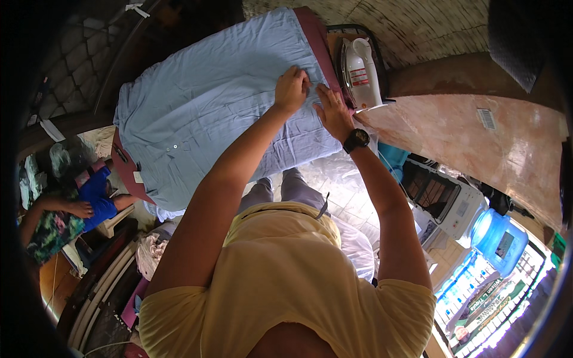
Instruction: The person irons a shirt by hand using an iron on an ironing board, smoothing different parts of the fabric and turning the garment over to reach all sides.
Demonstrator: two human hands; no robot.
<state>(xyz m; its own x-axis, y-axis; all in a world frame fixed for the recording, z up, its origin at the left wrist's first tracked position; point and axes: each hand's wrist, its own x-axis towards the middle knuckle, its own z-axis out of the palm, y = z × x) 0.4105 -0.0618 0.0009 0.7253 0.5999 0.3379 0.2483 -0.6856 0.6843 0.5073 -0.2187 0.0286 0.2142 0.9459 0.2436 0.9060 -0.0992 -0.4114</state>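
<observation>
- Pinkish, mottled wall (471, 122) slopes along the right side of the room, below a rougher, streaked wall (418, 27) at the far side.
- Thin light blue cloth (203, 89), matte and softly creased, lies spread over a long board (313, 39) covered in maroon fabric; small pale buttons (172, 147) show toward its left part.
- Left hand (292, 89): on the cloth near its right end, fingers curled narrow; I cannot tell whether they pinch a fold.
- Right hand (334, 110): just beside the left, fingers extended and slightly parted over the cloth near its right edge. A round black watch (357, 139) circles that wrist.
- Smooth white iron (362, 71) with a rounded body sits beyond the board's right end, inside a black rail.
- Pale tiles (355, 206) show on the floor near the board.
- Translucent blue jug (501, 244) lies at the near right.
- Another person's hand (79, 208) rests by blue fabric (95, 203) at the left.
</observation>
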